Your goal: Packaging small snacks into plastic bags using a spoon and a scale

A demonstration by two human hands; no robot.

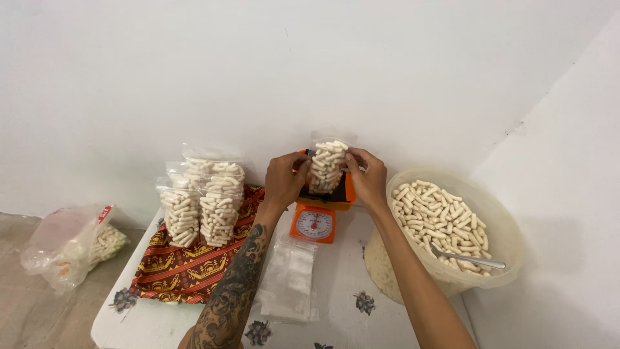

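Observation:
A clear plastic bag (327,167) filled with pale stick-shaped snacks stands on an orange kitchen scale (314,223). My left hand (284,179) pinches the bag's left upper edge. On the other side, my right hand (368,176) grips its right upper edge. Both hands are above the scale's tray. The scale's round dial faces me.
Several filled snack bags (203,200) stand on a red patterned cloth (187,265) at left. A stack of empty clear bags (289,281) lies in front of the scale. A large translucent tub (500,223) of snacks with a metal spoon (468,258) sits right. A loose plastic bag (68,242) lies on the floor.

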